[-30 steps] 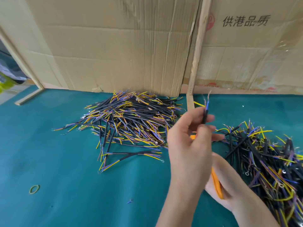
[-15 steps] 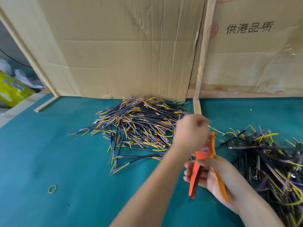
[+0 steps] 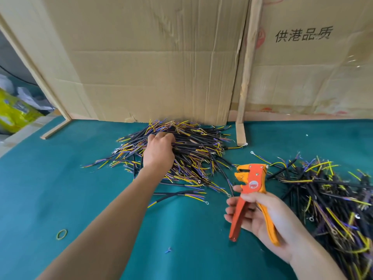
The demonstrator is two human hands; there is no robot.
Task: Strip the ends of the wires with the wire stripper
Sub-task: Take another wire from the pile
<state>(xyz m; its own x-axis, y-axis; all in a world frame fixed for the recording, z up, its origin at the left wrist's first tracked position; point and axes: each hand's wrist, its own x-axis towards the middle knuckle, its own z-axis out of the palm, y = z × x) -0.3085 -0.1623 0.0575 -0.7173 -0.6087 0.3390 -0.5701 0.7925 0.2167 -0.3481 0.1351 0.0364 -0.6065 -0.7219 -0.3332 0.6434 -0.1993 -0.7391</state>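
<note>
1. Head view: the left hand [image 3: 159, 151] reaches out over the far pile of wires [image 3: 187, 150] on the green table [image 3: 60, 188], knuckles up, its fingers curled down into the top of the heap; the fingertips are hidden among the wires, so I cannot tell whether this grip is clamped on a wire or only touching.
2. The right hand [image 3: 260, 217] holds the orange wire stripper [image 3: 250, 190] above the table, nearer the camera, its grip clamped round the two handles: thumb across the top near the pivot, fingers curled under the red handle.
3. The stripper's head points up and away, and its handles are spread apart, the yellow-orange one lying along the palm.
4. A second pile of wires [image 3: 331, 199] lies at the right edge of the table, just beyond the stripper and the right hand.
5. Both piles are short black-sheathed cables with yellow, blue and purple cores fanning out at the ends; some ends carry small ring terminals.
6. A few loose cables lie at the near edge of the far pile.
7. A yellow-green rubber band [image 3: 62, 234] lies apart on the table near the left forearm.
8. Cardboard sheets [image 3: 151, 67] and a wooden strip [image 3: 247, 77] stand upright along the back of the table.
</note>
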